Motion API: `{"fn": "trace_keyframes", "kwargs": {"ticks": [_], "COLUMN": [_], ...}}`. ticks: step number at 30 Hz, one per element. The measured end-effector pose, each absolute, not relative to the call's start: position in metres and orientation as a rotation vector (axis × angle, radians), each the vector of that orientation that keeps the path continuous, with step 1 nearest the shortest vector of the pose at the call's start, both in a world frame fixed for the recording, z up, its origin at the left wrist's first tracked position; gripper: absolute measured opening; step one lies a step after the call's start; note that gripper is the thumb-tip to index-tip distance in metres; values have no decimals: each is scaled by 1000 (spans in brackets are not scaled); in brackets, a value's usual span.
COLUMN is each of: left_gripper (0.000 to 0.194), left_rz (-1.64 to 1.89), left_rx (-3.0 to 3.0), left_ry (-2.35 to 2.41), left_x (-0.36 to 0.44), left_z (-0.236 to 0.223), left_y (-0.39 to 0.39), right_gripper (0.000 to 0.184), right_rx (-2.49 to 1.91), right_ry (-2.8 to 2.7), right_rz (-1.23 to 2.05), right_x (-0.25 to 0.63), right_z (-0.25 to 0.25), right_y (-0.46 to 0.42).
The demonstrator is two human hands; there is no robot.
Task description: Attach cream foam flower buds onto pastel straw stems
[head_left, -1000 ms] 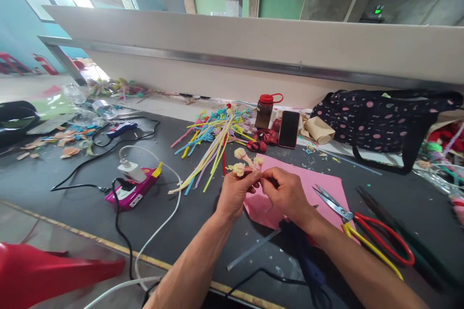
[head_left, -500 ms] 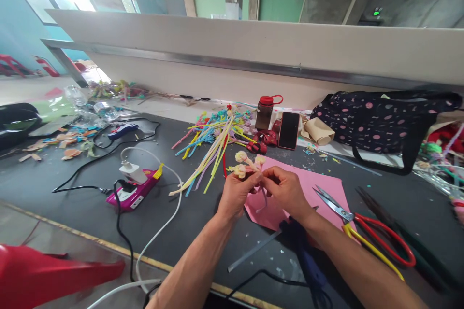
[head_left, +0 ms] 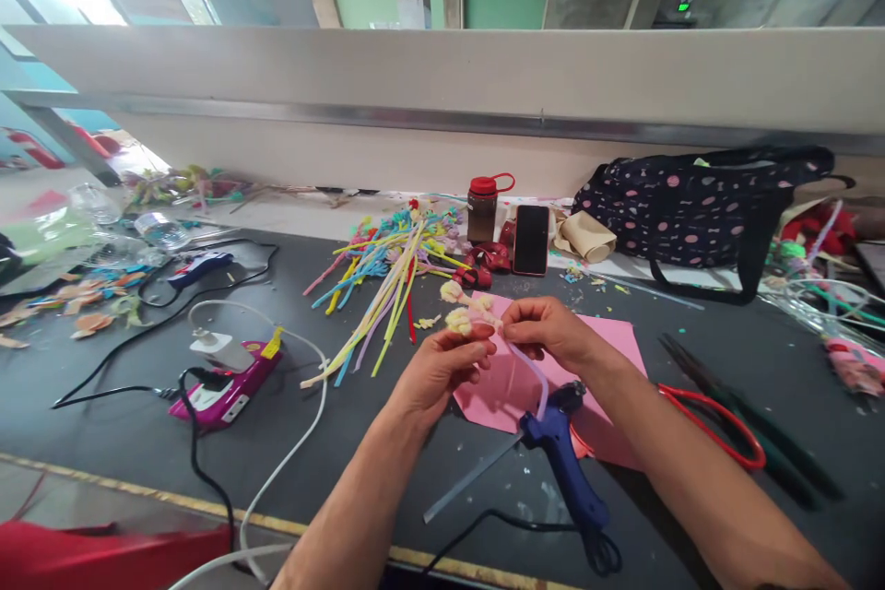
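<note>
Several pale-yellow fuzzy blossoms with pink parts form a pipe-cleaner flower (head_left: 459,321), held above a pink sheet (head_left: 489,396). My right hand (head_left: 549,334) pinches it at its base, and a lilac pipe-cleaner stem (head_left: 534,371) curves down from those fingertips. My left hand (head_left: 442,373) has its fingers curled against the blossoms from the left and below; its exact hold is partly hidden. A blue glue gun (head_left: 568,466) lies under the hands, a clear glue stick (head_left: 470,479) poking out of it. Right of it, red-handled scissors (head_left: 743,454) are mostly covered by my right forearm.
Loose pipe cleaners (head_left: 387,286) lie in a heap beyond my left hand. Behind stand a red-capped bottle (head_left: 482,212) and a phone (head_left: 531,241), beside a patterned bag (head_left: 691,212). A purple power strip (head_left: 235,392) with cables sits left; dark-handled pliers-like tool (head_left: 753,429) right.
My hands have moved slightly apart, and the flower's lilac stem now shows more fully. My right forearm has shifted, uncovering the glue gun and covering the scissors' blades. The view has turned slightly right.
</note>
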State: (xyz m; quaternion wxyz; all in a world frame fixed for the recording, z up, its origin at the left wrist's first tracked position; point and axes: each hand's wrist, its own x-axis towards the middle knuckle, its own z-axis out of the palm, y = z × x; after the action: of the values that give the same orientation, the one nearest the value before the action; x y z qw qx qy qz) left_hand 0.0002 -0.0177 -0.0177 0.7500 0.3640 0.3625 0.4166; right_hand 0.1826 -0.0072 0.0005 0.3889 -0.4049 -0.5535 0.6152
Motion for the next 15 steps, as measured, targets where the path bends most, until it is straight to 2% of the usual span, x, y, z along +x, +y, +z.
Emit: {"fn": "trace_keyframes", "kwargs": {"ticks": [7, 15], "left_gripper": [23, 33], "left_rz": [1138, 1260], "left_rx": [780, 739], "left_ry": [868, 804], "left_x": [4, -1], "left_z": [-21, -16], "left_y": [-17, -16], "right_gripper": [14, 14], "right_rx": [-1066, -1192], "right_ry": [-1424, -1525], "right_rz": [1419, 1238], "right_x": [160, 156], "right_z": [-7, -7], "right_y": [-15, -16]}}
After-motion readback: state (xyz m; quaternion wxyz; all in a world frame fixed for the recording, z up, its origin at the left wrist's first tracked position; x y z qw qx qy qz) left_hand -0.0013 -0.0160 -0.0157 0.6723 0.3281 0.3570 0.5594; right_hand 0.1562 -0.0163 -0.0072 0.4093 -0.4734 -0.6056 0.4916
